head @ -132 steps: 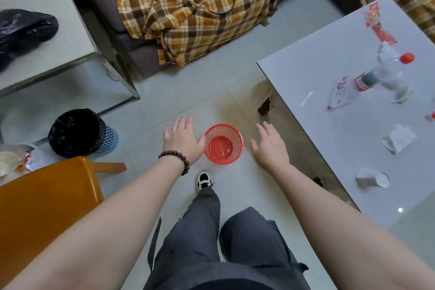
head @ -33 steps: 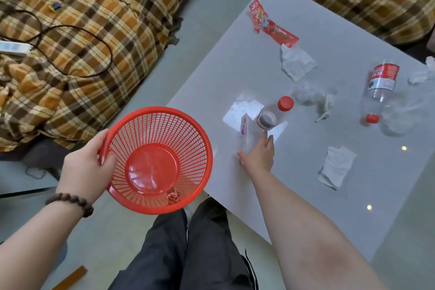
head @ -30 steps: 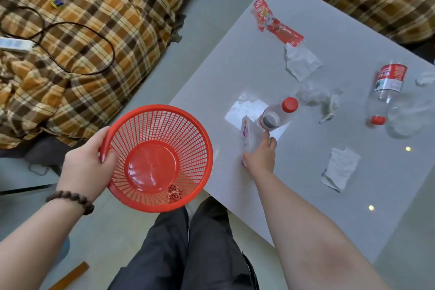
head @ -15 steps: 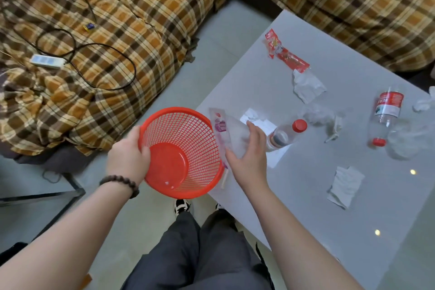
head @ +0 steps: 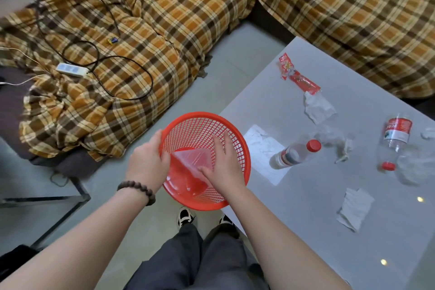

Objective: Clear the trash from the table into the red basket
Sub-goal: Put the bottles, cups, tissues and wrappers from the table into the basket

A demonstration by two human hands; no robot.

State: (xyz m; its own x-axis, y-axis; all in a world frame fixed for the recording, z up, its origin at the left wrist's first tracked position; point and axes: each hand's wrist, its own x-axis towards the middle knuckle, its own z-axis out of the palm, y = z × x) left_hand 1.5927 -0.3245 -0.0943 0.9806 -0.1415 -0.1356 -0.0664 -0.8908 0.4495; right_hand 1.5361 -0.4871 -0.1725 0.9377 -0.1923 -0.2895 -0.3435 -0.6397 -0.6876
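Observation:
My left hand [head: 147, 165] grips the left rim of the red mesh basket [head: 235, 134], held in the air beside the grey table [head: 306, 231]. My right hand [head: 226, 167] reaches into the basket, its thumb and fingers on a clear plastic wrapper [head: 188, 162] that lies against the bottom. On the table lie a small bottle with a red cap [head: 292, 155], a larger red-labelled bottle [head: 397, 134], a red snack wrapper [head: 299, 77], two white tissues [head: 317, 108] [head: 355, 209] and crumpled clear plastic [head: 414, 167].
A sofa under a plaid blanket [head: 164, 30] runs along the far side and behind the table. A white power strip [head: 70, 69] with black cables lies on it. The corner of a glass side table [head: 70, 195] stands at the left. My legs are below the basket.
My right hand lifted the clear wrapper off the table and carried it left into the basket. My left hand brought the basket closer to the table's edge.

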